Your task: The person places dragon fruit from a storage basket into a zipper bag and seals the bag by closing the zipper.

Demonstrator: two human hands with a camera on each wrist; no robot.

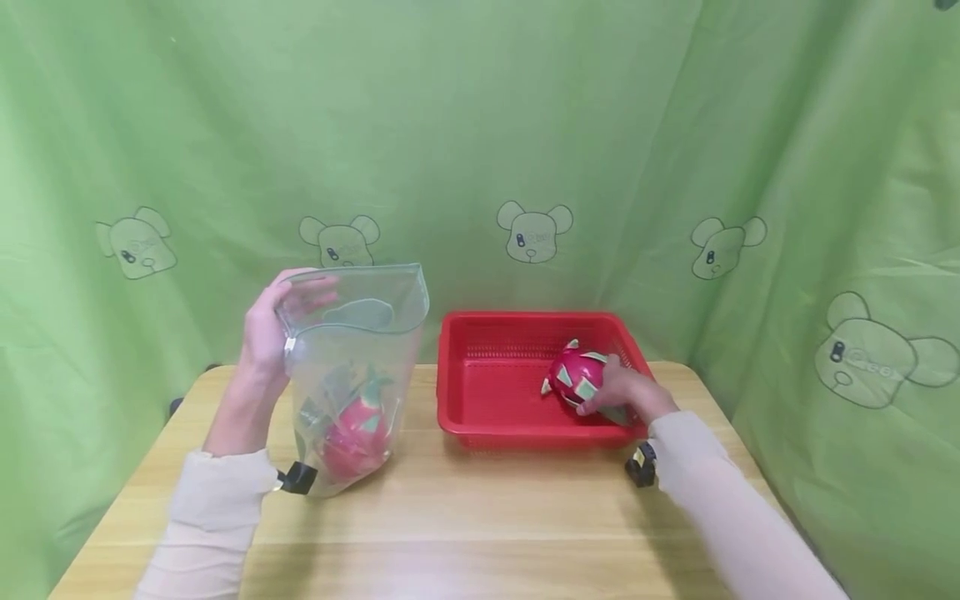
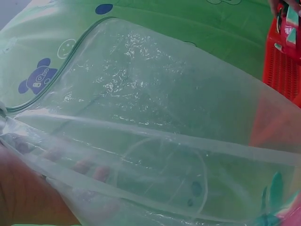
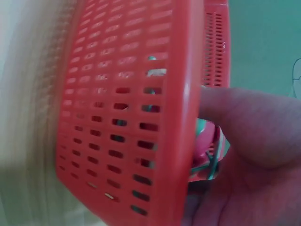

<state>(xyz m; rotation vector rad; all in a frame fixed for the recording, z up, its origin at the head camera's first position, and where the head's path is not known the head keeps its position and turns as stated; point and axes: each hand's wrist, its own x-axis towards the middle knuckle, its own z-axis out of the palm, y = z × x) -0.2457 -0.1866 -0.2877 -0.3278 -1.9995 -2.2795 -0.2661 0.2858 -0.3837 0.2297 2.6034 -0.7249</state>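
One pink dragon fruit (image 1: 572, 371) is seen in the red basket (image 1: 517, 435) from the head view, its right side gripped by the right hand (image 1: 618, 390) with fingers and thumb; it looks smooth and hard, is probably light, and may slip, so it is best held round its fat middle. A clear bag (image 1: 352, 350) is pinched at its top edge by the left hand (image 1: 262, 329), and a second dragon fruit (image 1: 356, 442) is seen low inside it. From the left wrist, the bag is shown thin, soft and creased, so it could flop closed if let go. From the right wrist, the fruit is partly hidden by the basket's holey wall; how hard it is squeezed cannot be told.
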